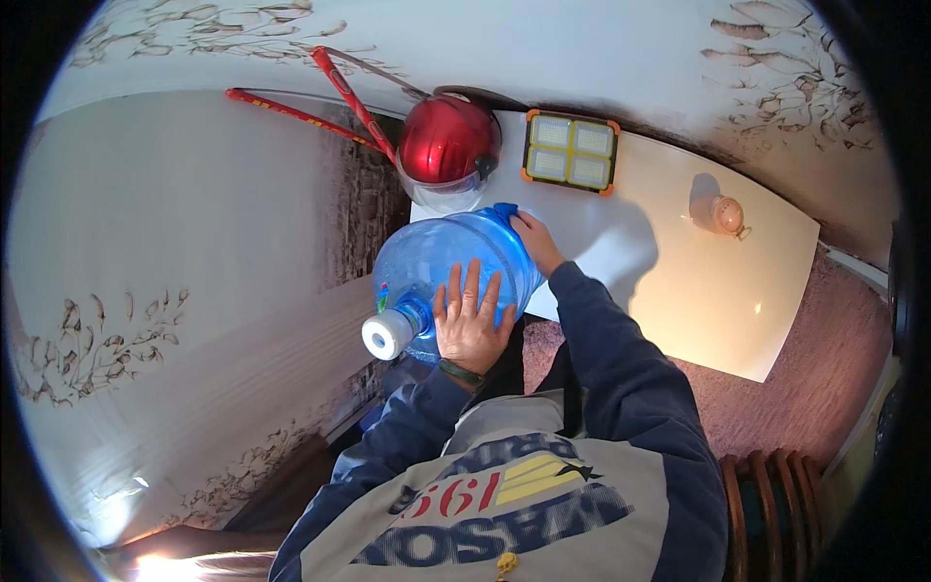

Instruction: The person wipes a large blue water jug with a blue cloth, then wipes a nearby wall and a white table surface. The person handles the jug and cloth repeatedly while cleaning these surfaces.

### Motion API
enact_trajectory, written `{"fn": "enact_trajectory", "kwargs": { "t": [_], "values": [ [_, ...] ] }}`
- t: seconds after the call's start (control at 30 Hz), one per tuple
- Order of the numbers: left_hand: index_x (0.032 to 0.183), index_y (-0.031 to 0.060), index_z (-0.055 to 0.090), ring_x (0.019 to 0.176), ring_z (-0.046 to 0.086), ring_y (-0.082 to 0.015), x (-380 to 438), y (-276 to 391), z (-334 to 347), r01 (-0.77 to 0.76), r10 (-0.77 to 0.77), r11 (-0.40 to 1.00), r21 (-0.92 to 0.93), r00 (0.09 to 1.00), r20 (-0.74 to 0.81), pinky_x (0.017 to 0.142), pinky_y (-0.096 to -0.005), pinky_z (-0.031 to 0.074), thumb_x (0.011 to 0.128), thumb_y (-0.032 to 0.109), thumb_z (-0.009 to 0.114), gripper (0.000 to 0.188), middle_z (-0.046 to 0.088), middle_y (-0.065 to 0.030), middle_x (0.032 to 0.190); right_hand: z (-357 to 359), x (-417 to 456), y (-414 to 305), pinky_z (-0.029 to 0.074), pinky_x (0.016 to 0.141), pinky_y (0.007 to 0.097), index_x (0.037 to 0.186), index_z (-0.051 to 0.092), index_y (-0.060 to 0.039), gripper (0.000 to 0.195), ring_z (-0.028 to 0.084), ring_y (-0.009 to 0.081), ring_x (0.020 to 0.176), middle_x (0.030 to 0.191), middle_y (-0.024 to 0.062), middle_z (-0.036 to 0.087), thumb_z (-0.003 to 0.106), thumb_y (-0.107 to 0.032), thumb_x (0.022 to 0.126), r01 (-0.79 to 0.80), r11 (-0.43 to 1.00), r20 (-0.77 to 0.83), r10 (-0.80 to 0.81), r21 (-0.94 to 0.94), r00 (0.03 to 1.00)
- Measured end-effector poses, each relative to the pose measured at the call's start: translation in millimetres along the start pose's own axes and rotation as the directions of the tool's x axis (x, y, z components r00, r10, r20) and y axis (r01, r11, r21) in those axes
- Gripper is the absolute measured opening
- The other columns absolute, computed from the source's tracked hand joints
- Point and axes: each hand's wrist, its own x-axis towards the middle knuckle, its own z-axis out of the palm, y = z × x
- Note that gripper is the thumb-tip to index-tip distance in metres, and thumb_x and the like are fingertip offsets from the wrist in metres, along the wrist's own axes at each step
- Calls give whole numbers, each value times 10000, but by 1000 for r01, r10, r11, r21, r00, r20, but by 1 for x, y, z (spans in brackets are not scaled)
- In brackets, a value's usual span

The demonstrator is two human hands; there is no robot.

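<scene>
A large blue translucent water-cooler bottle lies on its side at the near-left part of the white table. Its neck, with a white cap, points to the lower left. My left hand rests flat on the bottle's near side, fingers spread. At the bottle's base end, my right hand pinches a blue cloth against the plastic. The underside of the bottle is hidden.
Behind the bottle sits a red helmet with a clear visor, beside two red handles. An LED work light and a small pinkish jar stand farther right. A slatted wooden chair is at lower right.
</scene>
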Motion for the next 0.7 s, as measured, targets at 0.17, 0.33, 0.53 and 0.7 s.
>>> {"fn": "enact_trajectory", "kwargs": {
  "t": [0.17, 0.33, 0.53, 0.7],
  "values": [
    [1354, 148, 620, 1410, 415, -378, 1, -3, 5, -9, 9, 1000, 3, 1000, 30, 1119, -540, 296, 852, 308, 733, 539, 484, -141, 1505, -1, 55, 3, 487, 945, 320, 1286, 634, -2, 469, 655, 235, 1017, 1143, 153, 708, 544, -371, 1012, 26, 976, 121, 0, -217, 993],
    [1354, 153, 623, 1416, 408, -389, 1, -5, 7, -19, 19, 1000, -4, 999, 50, 1122, -551, 293, 855, 290, 726, 528, 479, -146, 1513, -28, 69, 75, 483, 970, 413, 1262, 631, 10, 464, 648, 367, 1115, 1217, 201, 690, 547, -361, 997, 15, 952, -77, -40, -306, 996],
    [1352, 149, 625, 1417, 404, -394, 3, -3, 4, -21, 22, 1000, -7, 999, 35, 1126, -551, 287, 870, 286, 706, 508, 473, -149, 1517, -30, -4, 116, 460, 985, 393, 1298, 587, 31, 463, 613, 319, 1164, 1246, 222, 650, 545, -329, 1009, -9, 997, -281, -13, -75, 960],
    [1369, 125, 603, 1415, 406, -396, -3, -6, 4, -36, 36, 999, -22, 999, 8, 1130, -547, 288, 891, 272, 681, 506, 475, -150, 1512, 12, -75, 69, 439, 1013, 365, 1402, 510, 18, 496, 578, 277, 1134, 1252, 181, 614, 517, -301, 1023, -26, 956, -376, 140, 292, 916]
  ]
}}
